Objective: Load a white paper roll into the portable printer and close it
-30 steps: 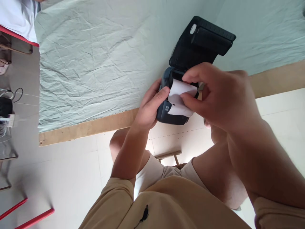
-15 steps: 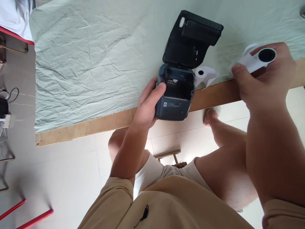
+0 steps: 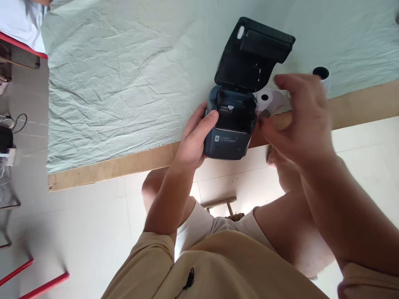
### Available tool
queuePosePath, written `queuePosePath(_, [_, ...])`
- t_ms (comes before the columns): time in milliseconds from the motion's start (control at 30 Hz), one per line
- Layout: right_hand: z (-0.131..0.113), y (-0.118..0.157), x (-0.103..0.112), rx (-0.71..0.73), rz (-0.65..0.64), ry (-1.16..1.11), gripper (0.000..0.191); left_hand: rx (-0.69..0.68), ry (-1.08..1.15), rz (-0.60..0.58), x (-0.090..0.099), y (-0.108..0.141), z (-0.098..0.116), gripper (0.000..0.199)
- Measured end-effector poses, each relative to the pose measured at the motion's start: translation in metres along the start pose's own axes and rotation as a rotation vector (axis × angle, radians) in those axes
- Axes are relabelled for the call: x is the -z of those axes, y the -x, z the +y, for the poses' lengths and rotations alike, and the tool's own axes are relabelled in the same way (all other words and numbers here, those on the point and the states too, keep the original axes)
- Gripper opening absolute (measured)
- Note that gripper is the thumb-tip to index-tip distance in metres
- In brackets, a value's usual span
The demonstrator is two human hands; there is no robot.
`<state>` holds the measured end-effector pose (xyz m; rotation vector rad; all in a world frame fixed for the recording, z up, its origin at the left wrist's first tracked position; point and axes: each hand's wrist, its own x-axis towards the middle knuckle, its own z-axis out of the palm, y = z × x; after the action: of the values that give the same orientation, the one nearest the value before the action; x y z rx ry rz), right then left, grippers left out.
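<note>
My left hand (image 3: 199, 133) grips the left side of a dark label printer (image 3: 230, 143), its thumb on the rim of the paper bay. The printer's black lid (image 3: 249, 58) is swung up and the bay shows no roll in it. Just right of the printer lies a small white paper roll (image 3: 264, 98) with a dark core. My right hand (image 3: 299, 116) hovers over this roll, fingers spread and slightly blurred, holding nothing that I can see. Behind its knuckles stands a larger white roll (image 3: 326, 81) with a wide dark core, partly hidden by the hand.
A pale green cloth (image 3: 124, 83) covers the table, whose wooden front edge (image 3: 112, 169) runs above my legs. At the upper left is a person's white garment (image 3: 21, 25) with a red hem. Red bars (image 3: 46, 285) and a dark cable (image 3: 19, 121) show at the left.
My right hand has let go of the larger white roll, now standing on the table, and moved left to the small roll. My left hand and the printer have hardly moved.
</note>
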<state>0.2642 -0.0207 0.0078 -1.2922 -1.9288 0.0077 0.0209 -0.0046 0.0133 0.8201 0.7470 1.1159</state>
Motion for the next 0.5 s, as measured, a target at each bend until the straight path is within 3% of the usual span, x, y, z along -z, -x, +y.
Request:
queuePosePath(100, [0.003,-0.004,-0.017,-0.053,-0.095,0.031,0.078,-0.013,0.005,0.017,0.000,-0.001,-0.001,0.021])
queuePosePath(267, [0.024,-0.003,-0.029,-0.229,-0.078,-0.042,0.073,-0.023,-0.044,0.047,0.000,-0.002,-0.004,0.021])
queuePosePath(367, [0.024,-0.001,-0.031,-0.188,0.056,-0.199,0.072,-0.028,-0.048,0.041,0.001,-0.003,-0.005,0.026])
queuePosePath(433, [0.016,-0.003,-0.029,-0.104,0.218,-0.298,0.059,-0.029,-0.054,0.040,0.002,-0.003,-0.006,0.029])
queuePosePath(500, [0.001,-0.009,-0.023,-0.035,0.298,-0.292,0.046,-0.032,-0.058,0.031,0.004,-0.003,-0.007,0.032])
